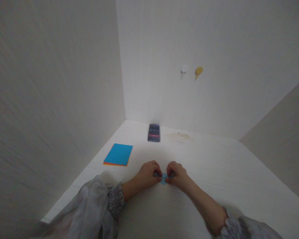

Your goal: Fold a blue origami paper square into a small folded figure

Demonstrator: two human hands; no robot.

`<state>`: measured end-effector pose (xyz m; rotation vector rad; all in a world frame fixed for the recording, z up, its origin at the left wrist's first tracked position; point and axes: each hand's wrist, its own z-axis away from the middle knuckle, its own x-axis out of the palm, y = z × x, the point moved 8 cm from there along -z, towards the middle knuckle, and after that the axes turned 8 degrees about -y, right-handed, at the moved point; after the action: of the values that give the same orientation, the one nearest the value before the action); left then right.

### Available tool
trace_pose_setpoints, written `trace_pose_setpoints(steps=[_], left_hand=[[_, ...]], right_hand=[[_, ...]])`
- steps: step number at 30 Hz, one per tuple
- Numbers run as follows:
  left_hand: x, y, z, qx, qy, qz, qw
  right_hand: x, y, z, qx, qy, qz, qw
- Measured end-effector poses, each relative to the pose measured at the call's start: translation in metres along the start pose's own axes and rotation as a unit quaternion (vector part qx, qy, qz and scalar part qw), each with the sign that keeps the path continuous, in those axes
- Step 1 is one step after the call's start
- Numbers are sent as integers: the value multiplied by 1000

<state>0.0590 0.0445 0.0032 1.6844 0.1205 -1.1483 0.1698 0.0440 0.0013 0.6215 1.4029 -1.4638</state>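
Note:
Between my two hands, low over the white table, is a small piece of folded light blue paper (pixel 163 179). My left hand (pixel 149 173) pinches its left side between thumb and fingers. On the other side my right hand (pixel 177 174) grips the right part, its fingers curled in. The fingers cover much of the paper, so its full shape is hidden. To the left of my left hand lies a stack of square coloured paper (pixel 118 154), blue on top with orange edges showing beneath.
A dark, blurred-out upright object (pixel 153 132) stands near the back wall. Some brownish stains mark the white table (pixel 209 159) to its right. A white hook (pixel 183 69) and a yellow hook (pixel 198 71) are fixed to the back wall. Walls rise at left and right.

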Motion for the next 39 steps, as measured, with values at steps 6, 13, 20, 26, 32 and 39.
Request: trace_pose_setpoints(steps=[6,13,20,26,32,39], left_hand=[[-1,1,0,6,-11,12,1000],[-2,-2,0,13,-25,26,999],[-1,-4,0,17,-32,50,998],[3,-7,-2,12,-35,51,998],[2,-5,-2,10,-41,62,997],[0,-4,-2,14,-40,46,998]], right_hand=[[-1,-1,0,-12,-1,0,1000],[1,4,-3,-27,-6,-15,1000],[1,5,-2,-63,-9,-40,997],[1,8,-3,-44,-18,-69,996],[2,7,-1,28,29,-25,999],[3,3,-8,68,16,31,997]])
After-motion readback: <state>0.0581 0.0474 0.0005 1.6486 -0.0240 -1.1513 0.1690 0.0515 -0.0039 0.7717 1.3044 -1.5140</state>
